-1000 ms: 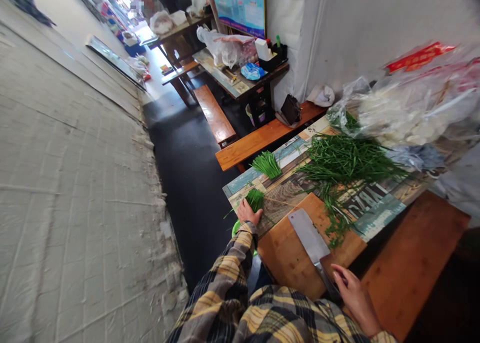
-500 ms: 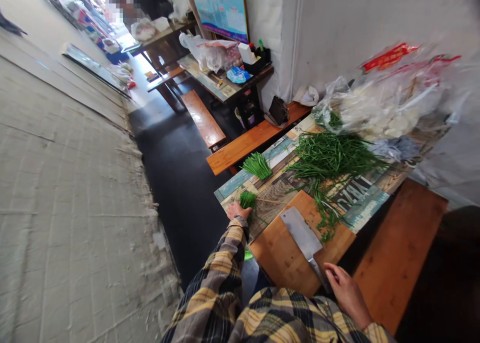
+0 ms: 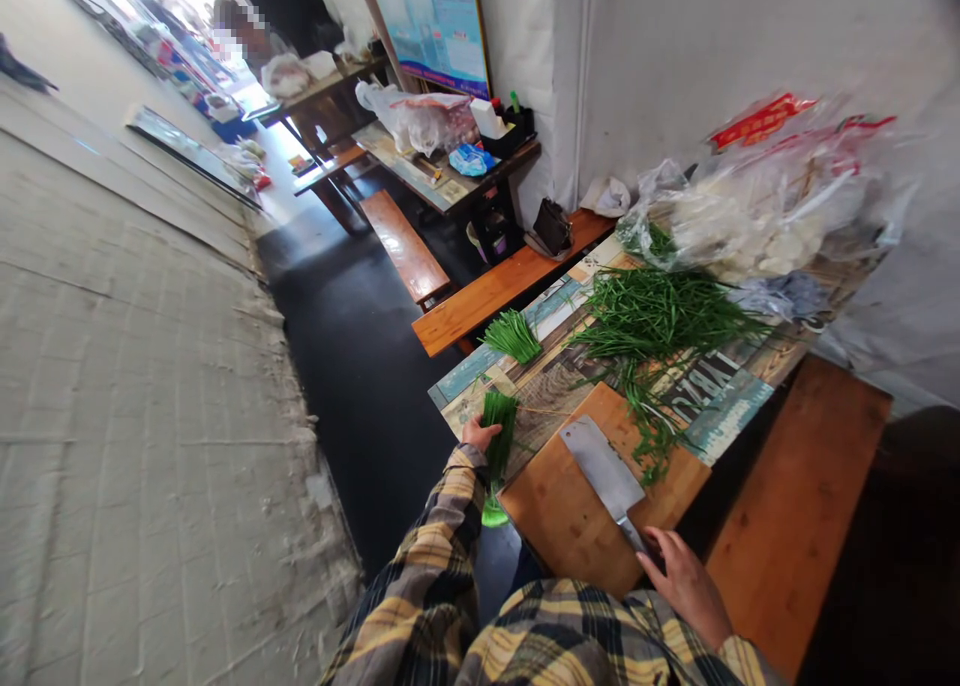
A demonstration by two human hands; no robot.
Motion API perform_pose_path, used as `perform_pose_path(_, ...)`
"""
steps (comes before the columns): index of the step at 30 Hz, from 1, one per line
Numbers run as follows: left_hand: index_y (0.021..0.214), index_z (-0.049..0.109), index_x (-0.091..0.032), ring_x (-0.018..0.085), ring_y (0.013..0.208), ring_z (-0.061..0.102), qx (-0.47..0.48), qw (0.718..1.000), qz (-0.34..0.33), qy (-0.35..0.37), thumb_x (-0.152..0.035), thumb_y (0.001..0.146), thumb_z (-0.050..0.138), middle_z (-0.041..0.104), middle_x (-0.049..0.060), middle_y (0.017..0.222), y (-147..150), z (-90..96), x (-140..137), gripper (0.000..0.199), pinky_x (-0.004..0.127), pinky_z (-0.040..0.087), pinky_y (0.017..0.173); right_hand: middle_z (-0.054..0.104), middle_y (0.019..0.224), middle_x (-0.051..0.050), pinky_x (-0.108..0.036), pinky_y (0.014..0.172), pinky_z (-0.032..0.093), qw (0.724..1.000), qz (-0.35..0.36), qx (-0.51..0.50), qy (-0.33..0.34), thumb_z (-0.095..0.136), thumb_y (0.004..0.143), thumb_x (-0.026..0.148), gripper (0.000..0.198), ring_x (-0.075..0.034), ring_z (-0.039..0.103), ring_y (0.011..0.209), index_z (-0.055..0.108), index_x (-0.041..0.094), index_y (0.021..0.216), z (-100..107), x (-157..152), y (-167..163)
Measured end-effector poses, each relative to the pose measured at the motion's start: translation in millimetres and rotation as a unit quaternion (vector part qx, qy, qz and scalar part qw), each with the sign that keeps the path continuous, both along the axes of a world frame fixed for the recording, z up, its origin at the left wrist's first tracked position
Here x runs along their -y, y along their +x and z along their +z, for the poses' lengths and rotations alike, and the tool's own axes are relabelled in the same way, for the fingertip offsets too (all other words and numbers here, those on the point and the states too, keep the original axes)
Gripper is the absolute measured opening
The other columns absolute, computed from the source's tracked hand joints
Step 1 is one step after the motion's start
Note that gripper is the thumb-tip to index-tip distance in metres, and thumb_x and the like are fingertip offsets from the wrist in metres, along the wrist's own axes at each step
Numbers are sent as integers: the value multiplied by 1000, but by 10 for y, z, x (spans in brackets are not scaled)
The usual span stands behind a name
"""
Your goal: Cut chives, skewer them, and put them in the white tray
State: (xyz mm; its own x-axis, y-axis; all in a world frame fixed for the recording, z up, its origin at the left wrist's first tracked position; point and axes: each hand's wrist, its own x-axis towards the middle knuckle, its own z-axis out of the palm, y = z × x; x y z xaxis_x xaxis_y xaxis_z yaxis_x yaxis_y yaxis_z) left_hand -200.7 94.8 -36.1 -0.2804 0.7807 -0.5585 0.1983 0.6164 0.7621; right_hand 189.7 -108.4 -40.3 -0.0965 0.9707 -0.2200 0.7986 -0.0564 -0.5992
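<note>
My left hand [image 3: 478, 433] is closed round a bunch of garlic chives [image 3: 500, 426] at the table's left edge. A cleaver [image 3: 604, 466] lies flat on the wooden cutting board [image 3: 540, 501], its handle pointing toward me. Thumb and fingers of my right hand [image 3: 686, 581] are at both sides of the handle's end. A second, cut bundle of chives [image 3: 512, 336] lies farther back on the table. Beyond the board spreads a big loose pile of chives [image 3: 667, 311], and some stray greens [image 3: 654, 451] trail onto the board's right side.
Clear plastic bags [image 3: 772, 216] of pale food and a grey cloth [image 3: 784, 294] sit at the table's far right. Wooden benches [image 3: 799, 506] flank the table. Behind are a bag [image 3: 553, 228], another table [image 3: 454, 191] and, far off, a person [image 3: 244, 36]. A wall [image 3: 150, 446] runs along the left.
My left hand has lifted and tilted its bunch of chives, so more of the stalks' length shows. My right thumb and fingers have come closer round the cleaver handle; the blade stays put.
</note>
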Motion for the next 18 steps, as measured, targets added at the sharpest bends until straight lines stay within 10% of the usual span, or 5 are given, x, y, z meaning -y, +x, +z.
perform_pose_path(9, 100, 65, -15, 24, 78, 69, 204, 976, -10, 69, -25, 51, 85, 74, 6, 85, -8, 366, 303, 53, 38, 55, 77, 63, 104, -12, -37, 78, 53, 993, 53, 85, 57, 52, 81, 32, 37, -26, 64, 91, 51, 21, 117, -121, 11, -108)
perform_pose_path(18, 92, 65, -18, 25, 83, 69, 245, 965, -14, 94, -36, 56, 82, 74, 5, 80, -38, 567, 289, 44, 39, 53, 80, 62, 102, -8, -35, 88, 49, 997, -57, 36, -40, 43, 74, 27, 29, -22, 63, 97, 49, 21, 102, 90, -37, 36)
